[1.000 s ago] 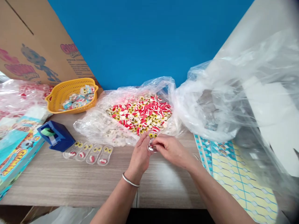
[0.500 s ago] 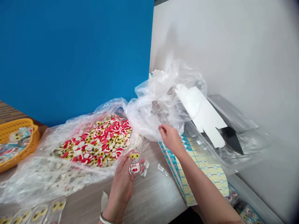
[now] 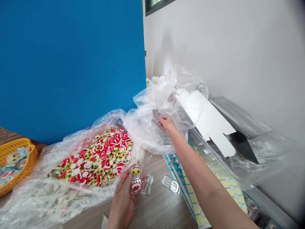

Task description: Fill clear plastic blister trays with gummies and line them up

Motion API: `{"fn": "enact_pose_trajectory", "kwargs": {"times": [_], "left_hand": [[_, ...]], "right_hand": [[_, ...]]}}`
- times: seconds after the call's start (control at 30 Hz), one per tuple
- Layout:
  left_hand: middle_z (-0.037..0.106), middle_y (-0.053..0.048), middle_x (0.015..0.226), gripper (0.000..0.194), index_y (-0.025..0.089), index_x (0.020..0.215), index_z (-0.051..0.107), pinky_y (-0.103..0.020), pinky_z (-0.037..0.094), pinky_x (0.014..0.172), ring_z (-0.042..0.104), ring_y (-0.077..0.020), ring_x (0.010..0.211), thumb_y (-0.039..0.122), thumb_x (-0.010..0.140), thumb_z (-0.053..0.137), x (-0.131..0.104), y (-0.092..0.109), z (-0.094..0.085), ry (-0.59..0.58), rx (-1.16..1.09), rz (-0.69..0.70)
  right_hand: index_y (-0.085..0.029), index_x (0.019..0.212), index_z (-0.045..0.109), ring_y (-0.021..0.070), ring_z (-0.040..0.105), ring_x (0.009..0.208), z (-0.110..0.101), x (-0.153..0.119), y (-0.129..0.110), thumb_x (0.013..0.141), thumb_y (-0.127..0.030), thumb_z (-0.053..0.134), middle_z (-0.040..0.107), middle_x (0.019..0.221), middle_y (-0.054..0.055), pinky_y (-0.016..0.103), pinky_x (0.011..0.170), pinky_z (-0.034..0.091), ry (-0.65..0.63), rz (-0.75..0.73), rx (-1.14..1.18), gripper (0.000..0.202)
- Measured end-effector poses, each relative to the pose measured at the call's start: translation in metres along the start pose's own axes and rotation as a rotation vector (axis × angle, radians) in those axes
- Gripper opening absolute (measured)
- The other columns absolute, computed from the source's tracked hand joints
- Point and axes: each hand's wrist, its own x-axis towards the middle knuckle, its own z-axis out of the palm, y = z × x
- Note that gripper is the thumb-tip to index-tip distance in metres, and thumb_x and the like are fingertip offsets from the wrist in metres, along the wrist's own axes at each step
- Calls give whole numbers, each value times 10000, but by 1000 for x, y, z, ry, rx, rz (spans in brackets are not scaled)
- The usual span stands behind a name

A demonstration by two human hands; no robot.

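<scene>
My left hand (image 3: 124, 198) holds a small clear plastic blister case (image 3: 136, 180) between thumb and fingers. Two yellow eye pieces and a red-and-white mouth piece sit inside it. A clear blister tray (image 3: 147, 185) lies just behind those fingers, and another clear blister tray (image 3: 170, 184) rests on the table to the right. Farther forward, my right hand (image 3: 167, 124) is closed, thumb against fingers, at a crumpled clear plastic bag (image 3: 145, 127). What the fingertips pinch there cannot be made out.
A clear bag holds a heap of red, white and yellow pieces (image 3: 97, 156) on the left. Beyond it is a yellow basket (image 3: 33, 159) with packed items. Right of my hands are patterned sheets (image 3: 197, 203), a clear plastic bin (image 3: 224, 171) and white card (image 3: 209, 117). Blue panel (image 3: 71, 63) behind.
My right hand has moved forward and slightly left, deeper into the crumpled bag. My left hand still holds the blister case. The camera view has shifted, so the table appears lower.
</scene>
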Motion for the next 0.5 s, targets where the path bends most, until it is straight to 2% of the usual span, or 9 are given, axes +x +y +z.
{"fn": "enact_pose_trajectory", "kwargs": {"times": [0.07,0.13,0.23,0.3,0.37,0.43,0.5], "left_hand": [[660,-114,1331,366,217,1157,677,-400,632,769,747,-298,949,294,801,718,-1,2,1,-8,-5,4],[663,-117,1311,352,200,1172,659,-406,630,780,744,-294,956,299,836,690,-5,3,4,-18,-25,6],[679,-120,1243,344,179,1201,625,-421,621,808,734,-287,983,357,907,625,-13,3,11,-86,-89,-6],[685,-122,1199,383,174,1229,607,-422,614,813,725,-278,987,424,939,586,-18,1,13,-164,-141,-17],[686,-129,1173,452,164,1249,601,-393,606,790,715,-252,957,498,947,560,-24,-3,12,-237,-170,-19],[687,-122,1146,505,152,1241,615,-342,589,756,695,-211,903,544,924,583,-29,-7,9,-281,-179,-7],[691,-84,1093,496,161,1216,637,-299,565,735,664,-167,839,509,865,682,-35,-11,4,-296,-166,16]], "right_hand": [[-212,655,488,66,409,453,-12,-17,-6,689,-229,662,542,567,-52,176,379,190,-15,-7,47,179],[-210,693,495,60,428,476,-25,-44,-12,677,-257,661,649,706,-20,178,382,191,-89,-15,102,174],[-207,743,515,49,414,470,-40,-101,-15,695,-301,702,720,874,19,185,391,175,-397,10,216,214],[-203,768,543,50,398,447,-45,-141,-10,738,-325,723,699,785,7,189,398,172,-653,68,228,220],[-197,790,568,59,389,432,-45,-175,-2,784,-342,718,606,612,-38,190,411,193,-855,129,159,209],[-191,807,582,66,388,439,-42,-200,8,809,-338,702,517,527,-73,189,432,226,-979,151,76,190],[-186,793,581,65,390,459,-37,-216,16,812,-314,678,497,531,-79,192,460,259,-1025,133,-1,161]]}}
